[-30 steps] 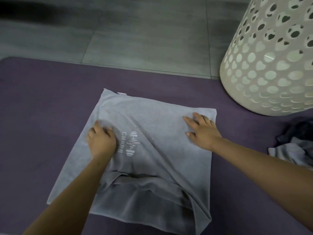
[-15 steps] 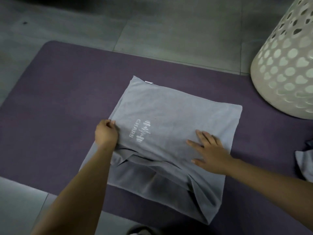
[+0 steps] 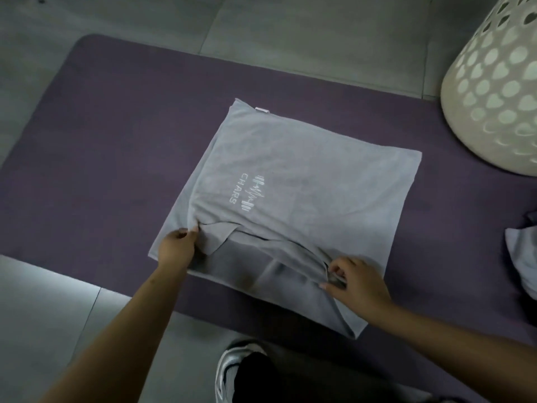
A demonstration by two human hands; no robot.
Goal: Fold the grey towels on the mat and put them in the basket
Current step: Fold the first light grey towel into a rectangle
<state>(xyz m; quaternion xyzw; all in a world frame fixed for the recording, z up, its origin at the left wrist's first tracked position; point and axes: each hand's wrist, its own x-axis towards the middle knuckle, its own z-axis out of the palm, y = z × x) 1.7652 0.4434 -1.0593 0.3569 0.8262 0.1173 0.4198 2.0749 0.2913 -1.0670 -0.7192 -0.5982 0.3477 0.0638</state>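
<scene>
Down at six o'clock, a grey-and-white shoe (image 3: 232, 370) rests on the pale tiled floor (image 3: 43, 315), with a dark trouser leg above it. Both bare forearms reach up from the bottom edge. The left hand (image 3: 176, 248), at about seven o'clock, has fingers curled, pinching a bunched fold of the grey towel (image 3: 305, 170) at its near-left side. The right hand (image 3: 356, 280), at about five o'clock, pinches the loose upper layer's edge between thumb and fingertips, near the towel's near-right corner.

The towel lies in the middle of the purple mat (image 3: 101, 141), soft and matte, a rough rectangle doubled over itself. The far part lies flat and smooth; the near part is rumpled, with a darker under-layer showing between the hands. Its long axis runs from about eleven o'clock to five o'clock, tilted against the mat's edges. A white logo (image 3: 247, 191) with the lettering CHARS sits on the top layer, reading sideways. A small pale tag (image 3: 262, 109) pokes out at the far-left corner.

At three o'clock, a crumpled heap of grey cloth (image 3: 523, 257) lies on the mat at the frame's edge. Far off at two o'clock stands the basket (image 3: 494, 91), cream, rounded, hard-looking, its wall punched with heart-shaped holes, its base resting on the mat's far-right part.
</scene>
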